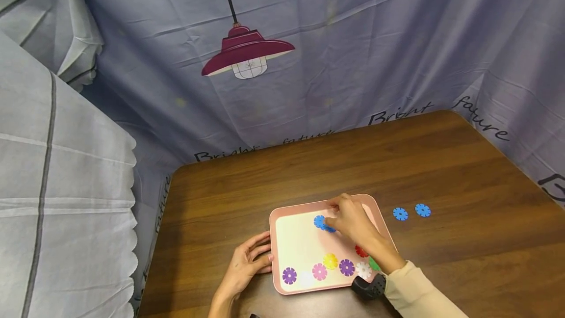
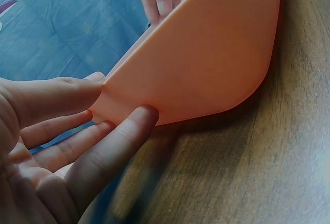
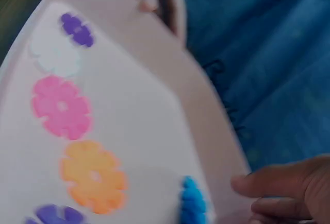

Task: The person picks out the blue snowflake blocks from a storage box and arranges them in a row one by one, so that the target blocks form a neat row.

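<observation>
A pink tray (image 1: pixel 279 251) with a pale inside stands on the table, holding flower-shaped plastic discs. My left hand (image 1: pixel 247 264) rests its extended fingertips on the tray's left side. In the left wrist view, fingertips (image 2: pixel 142 113) touch the outer wall and the rim. My right hand (image 1: pixel 353 220) reaches over the tray, thumb beside overlapping blue discs (image 1: pixel 320 221), other fingers at the far rim. In the right wrist view, these blue discs (image 3: pixel 193 203) lie apart from the visible fingers (image 3: pixel 278 183). The palm hides part of the tray.
Along the tray's near side are purple (image 1: pixel 289 275), pink (image 1: pixel 320 271), yellow (image 1: pixel 330 261), white (image 1: pixel 363 270), red (image 1: pixel 361 251) and green (image 1: pixel 374 263) discs. Two blue discs (image 1: pixel 400 214) lie on the table to the right. A printed curtain (image 1: pixel 309 87) hangs behind the table.
</observation>
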`<state>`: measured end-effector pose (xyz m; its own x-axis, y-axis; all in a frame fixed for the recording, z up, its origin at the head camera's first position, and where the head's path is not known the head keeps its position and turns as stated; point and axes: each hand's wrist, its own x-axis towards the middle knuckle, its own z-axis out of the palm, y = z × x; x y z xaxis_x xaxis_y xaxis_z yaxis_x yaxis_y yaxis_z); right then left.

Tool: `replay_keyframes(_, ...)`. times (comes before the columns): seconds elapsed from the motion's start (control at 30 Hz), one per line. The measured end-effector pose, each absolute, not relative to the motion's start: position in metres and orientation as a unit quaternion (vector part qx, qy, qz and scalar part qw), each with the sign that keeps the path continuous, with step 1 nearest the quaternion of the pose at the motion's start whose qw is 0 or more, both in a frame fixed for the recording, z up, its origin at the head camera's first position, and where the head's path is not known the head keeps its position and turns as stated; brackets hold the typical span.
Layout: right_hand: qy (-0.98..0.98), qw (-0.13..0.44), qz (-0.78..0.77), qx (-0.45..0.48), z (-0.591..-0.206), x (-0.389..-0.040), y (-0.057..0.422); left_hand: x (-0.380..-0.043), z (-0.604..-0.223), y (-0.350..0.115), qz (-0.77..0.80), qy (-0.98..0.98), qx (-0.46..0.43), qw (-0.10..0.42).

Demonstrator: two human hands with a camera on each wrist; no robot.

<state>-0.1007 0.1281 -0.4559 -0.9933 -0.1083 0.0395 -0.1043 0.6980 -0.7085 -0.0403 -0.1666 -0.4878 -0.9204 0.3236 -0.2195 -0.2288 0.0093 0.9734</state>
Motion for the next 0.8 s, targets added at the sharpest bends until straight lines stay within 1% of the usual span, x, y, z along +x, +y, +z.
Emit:
replay_keyframes(0.1,0.921,0.017,-0.383,-0.066,-0.466,-0.102,0.116,-0.04,-0.488,-0.167,0.703,0.682,0.035,0.197)
replay_keyframes(0.23,0.925,0.006,-0.37,-0.085,-0.473,-0.102,0.105,-0.04,-0.489,-0.168,0.705,0.681,0.034,0.196)
replay_keyframes(0.37,0.928,-0.002,-0.361,-0.092,-0.474,-0.101,0.098,-0.04,-0.489,-0.168,0.707,0.679,0.032,0.196)
replay_keyframes(0.8,0.935,0.004,-0.345,-0.081,-0.473,-0.099,0.094,-0.04,-0.489,-0.168,0.71,0.676,0.031,0.195)
